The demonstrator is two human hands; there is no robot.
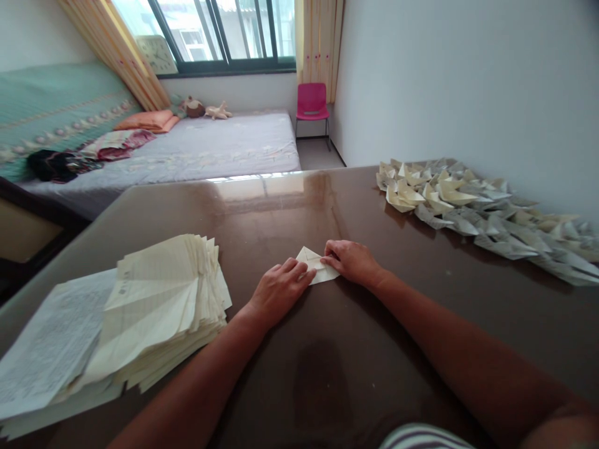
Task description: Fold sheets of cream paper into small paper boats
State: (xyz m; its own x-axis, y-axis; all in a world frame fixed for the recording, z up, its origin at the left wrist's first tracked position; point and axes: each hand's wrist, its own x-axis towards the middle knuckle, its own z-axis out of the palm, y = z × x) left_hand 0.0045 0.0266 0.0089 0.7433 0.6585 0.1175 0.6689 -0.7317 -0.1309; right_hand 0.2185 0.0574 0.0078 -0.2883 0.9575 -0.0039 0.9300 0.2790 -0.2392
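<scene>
A small cream sheet of folded paper [309, 257] lies on the brown table, its top corner pointing away from me. My left hand [281, 284] has its fingers closed at the paper's left side, the fingertips pressing on it. At the right side my right hand [352, 259] pinches the paper's edge between thumb and fingers. Creases and a folded flap show between the two hands. Parts of the paper are hidden under my fingers.
A thick stack of cream paper sheets [154, 299] and printed sheets [51, 337] lies at the left. Many folded paper boats [449, 193] crowd the right side by the wall. Beyond the table [262, 218] are a bed [243, 140] and a pink chair [312, 101].
</scene>
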